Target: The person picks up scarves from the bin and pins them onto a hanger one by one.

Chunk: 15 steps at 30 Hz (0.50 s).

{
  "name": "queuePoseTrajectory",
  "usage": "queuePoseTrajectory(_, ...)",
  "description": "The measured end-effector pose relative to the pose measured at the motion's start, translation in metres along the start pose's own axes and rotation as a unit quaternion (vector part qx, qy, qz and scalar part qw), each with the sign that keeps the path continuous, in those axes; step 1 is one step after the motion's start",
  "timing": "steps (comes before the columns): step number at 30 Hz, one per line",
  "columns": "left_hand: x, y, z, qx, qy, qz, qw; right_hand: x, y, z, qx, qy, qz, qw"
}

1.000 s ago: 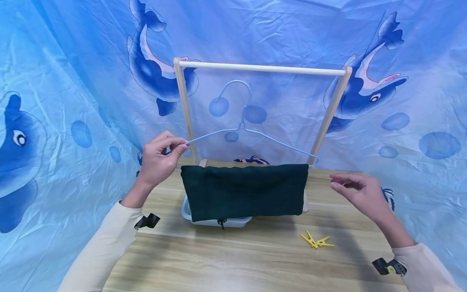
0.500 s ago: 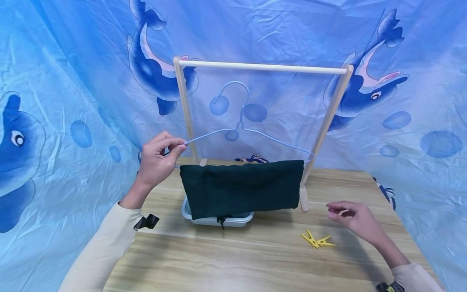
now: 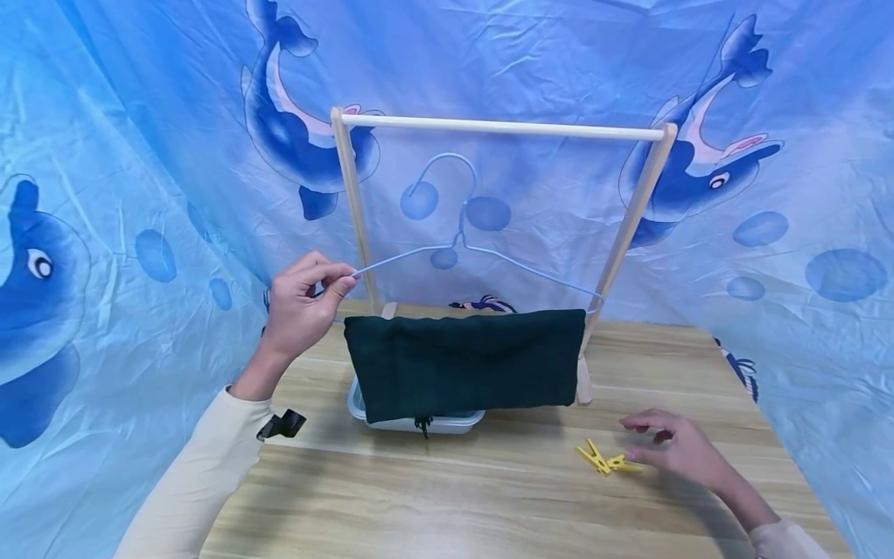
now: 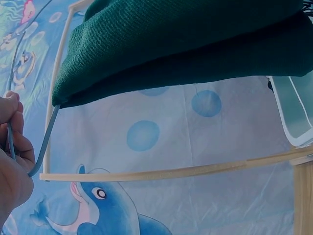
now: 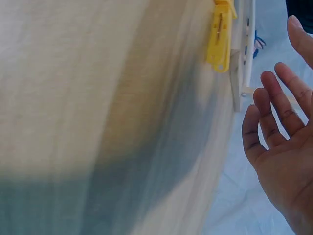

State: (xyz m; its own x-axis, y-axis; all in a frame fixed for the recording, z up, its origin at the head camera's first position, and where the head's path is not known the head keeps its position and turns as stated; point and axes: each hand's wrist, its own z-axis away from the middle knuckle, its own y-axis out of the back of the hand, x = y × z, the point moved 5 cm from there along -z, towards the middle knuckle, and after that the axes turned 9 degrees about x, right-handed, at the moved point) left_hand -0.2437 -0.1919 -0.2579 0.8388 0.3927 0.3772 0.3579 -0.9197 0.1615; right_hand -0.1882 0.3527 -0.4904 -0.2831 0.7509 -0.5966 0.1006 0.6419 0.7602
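My left hand (image 3: 305, 301) pinches the left shoulder of a light blue wire hanger (image 3: 408, 255), holding it up over the table. A folded dark green knit cloth (image 3: 464, 361) hangs over the hanger's bottom bar; in the left wrist view the cloth (image 4: 186, 36) drapes in layers beside the hanger wire (image 4: 44, 142). My right hand (image 3: 680, 450) hovers by two yellow clothespins (image 3: 595, 458) on the table, its thumb overlapping the right one in the head view. In the right wrist view the right hand's (image 5: 288, 147) fingers are spread and loosely bent, with a yellow clothespin (image 5: 220, 39) beyond them.
A wooden rack with a white top rail (image 3: 503, 128) stands behind the hanger. Below the cloth sits a pale plastic tub (image 3: 419, 425) on the wood-grain table (image 3: 419, 497). Blue dolphin-print curtains (image 3: 559, 62) enclose the back and sides.
My right hand has come down from beside the cloth's right end to the clothespins. The hanger's right side has swung slightly left; my left hand keeps its pinch.
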Motion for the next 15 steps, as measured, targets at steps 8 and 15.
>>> queuePoseTrajectory(8, -0.001, 0.000, -0.002, -0.001, 0.003, -0.005, 1.0000, 0.009, -0.008, 0.003, -0.033, 0.003, 0.033, 0.9989)
queuePoseTrajectory(15, -0.003, -0.002, -0.001, -0.002, 0.006, -0.004, 1.0000, 0.016, -0.013, 0.005, -0.042, 0.025, 0.054, 0.9974)
